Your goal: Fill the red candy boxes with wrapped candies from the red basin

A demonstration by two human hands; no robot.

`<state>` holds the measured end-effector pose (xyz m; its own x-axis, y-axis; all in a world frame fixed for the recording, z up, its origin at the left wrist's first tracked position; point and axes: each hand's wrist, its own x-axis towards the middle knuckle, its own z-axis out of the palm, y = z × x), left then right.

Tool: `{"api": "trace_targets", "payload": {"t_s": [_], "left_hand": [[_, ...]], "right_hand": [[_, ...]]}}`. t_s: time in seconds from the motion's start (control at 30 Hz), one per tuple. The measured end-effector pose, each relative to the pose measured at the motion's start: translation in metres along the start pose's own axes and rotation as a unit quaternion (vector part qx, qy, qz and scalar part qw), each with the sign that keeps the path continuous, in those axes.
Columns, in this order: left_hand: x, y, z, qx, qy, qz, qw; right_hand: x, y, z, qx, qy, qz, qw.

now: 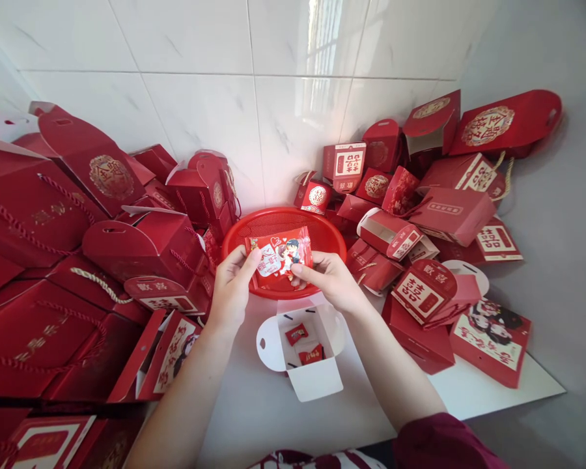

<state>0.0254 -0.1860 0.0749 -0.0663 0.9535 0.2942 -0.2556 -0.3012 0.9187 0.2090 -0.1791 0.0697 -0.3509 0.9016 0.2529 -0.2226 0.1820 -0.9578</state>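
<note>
Between my two hands is a red candy packet [286, 255] printed with a cartoon couple. My left hand [237, 280] pinches its left end, thumb on top. At the right end, my right hand [329, 277] grips it with the thumb across the front. Under the packet is a red plastic basket [329, 236], partly hidden by my hands; its contents I cannot make out. Nearer to me stands an open box [316, 381] with its white flaps spread. Inside it lie two small red wrapped candies, one candy [297, 334] behind the other candy [311, 354].
Red gift boxes [141, 241] with rope handles are piled high on the left. More red boxes [452, 215] are heaped on the right, some of them open. A white tiled wall [200, 111] closes off the back. The white tabletop [254, 423] shows in front.
</note>
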Motion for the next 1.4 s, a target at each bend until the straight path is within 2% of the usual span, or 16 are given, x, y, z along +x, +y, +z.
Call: {"api": "trace_targets", "payload": {"t_s": [0.07,0.23,0.53,0.67,0.83,0.93,1.0,1.07,1.4], "left_hand": [[0.000,-0.001,-0.001,0.008,0.000,-0.005,1.000],[-0.003,0.000,-0.002,0.121,-0.061,-0.068,0.988],[-0.006,0.003,0.001,0.145,-0.111,-0.049,0.982],[-0.006,0.005,-0.003,0.187,-0.120,-0.042,0.974],[-0.004,0.006,-0.006,0.220,-0.146,-0.062,0.963],[-0.004,-0.002,0.000,0.160,-0.104,-0.080,0.978],[-0.006,-0.009,0.006,0.094,-0.066,-0.085,0.990],[-0.007,-0.013,0.012,0.050,-0.051,-0.090,0.993],[-0.006,-0.008,0.014,0.058,-0.042,-0.103,0.992]], "right_hand": [[-0.001,-0.001,0.002,-0.012,0.008,-0.006,1.000],[-0.002,-0.005,0.005,-0.034,0.035,-0.034,0.998],[-0.003,-0.004,-0.001,-0.067,0.006,-0.013,0.998],[-0.004,-0.005,-0.004,-0.101,-0.001,-0.025,0.995],[-0.005,-0.010,-0.010,-0.185,-0.010,-0.026,0.982],[-0.004,-0.010,-0.010,-0.174,0.004,-0.031,0.984],[-0.003,-0.008,-0.008,-0.152,0.042,-0.047,0.986],[-0.002,-0.006,-0.005,-0.144,0.072,-0.066,0.985],[-0.007,-0.008,0.005,-0.200,0.073,-0.080,0.974]]}}
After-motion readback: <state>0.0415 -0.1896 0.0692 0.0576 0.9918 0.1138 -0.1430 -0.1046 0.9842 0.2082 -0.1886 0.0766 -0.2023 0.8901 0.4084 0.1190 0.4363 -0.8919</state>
